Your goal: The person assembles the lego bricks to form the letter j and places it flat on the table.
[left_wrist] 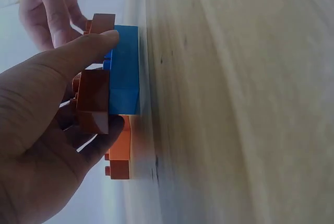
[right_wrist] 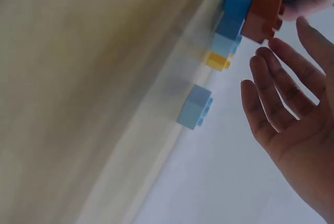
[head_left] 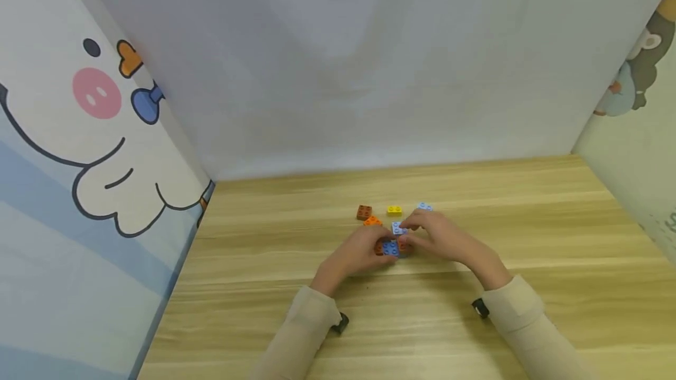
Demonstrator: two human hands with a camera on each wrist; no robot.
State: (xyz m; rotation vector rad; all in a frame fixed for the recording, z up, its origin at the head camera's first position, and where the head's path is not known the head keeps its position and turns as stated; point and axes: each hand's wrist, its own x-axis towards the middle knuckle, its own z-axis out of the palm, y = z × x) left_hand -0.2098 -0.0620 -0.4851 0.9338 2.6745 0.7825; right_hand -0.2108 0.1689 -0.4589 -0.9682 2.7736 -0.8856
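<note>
My left hand [head_left: 361, 250] grips a small build of toy bricks on the table. In the left wrist view its thumb presses one side of the blue brick [left_wrist: 124, 72], and a finger curls in at a brown brick [left_wrist: 95, 101] on top. A second brown brick [right_wrist: 262, 15] sits on the build's right end, overhanging the blue. My right hand [head_left: 440, 236] hovers beside that end, its fingers loosely extended and apart from the brick in the right wrist view. A pale blue brick [head_left: 398, 228] lies just behind the build, near the right fingertips.
Behind the hands are an orange brick [head_left: 372, 221], a brown brick [head_left: 364, 212], a yellow brick [head_left: 394, 210] and a light blue brick [head_left: 425, 206]. The wooden table [head_left: 264, 239] meets a grey-white backdrop [head_left: 369, 104], with patterned panels on both sides.
</note>
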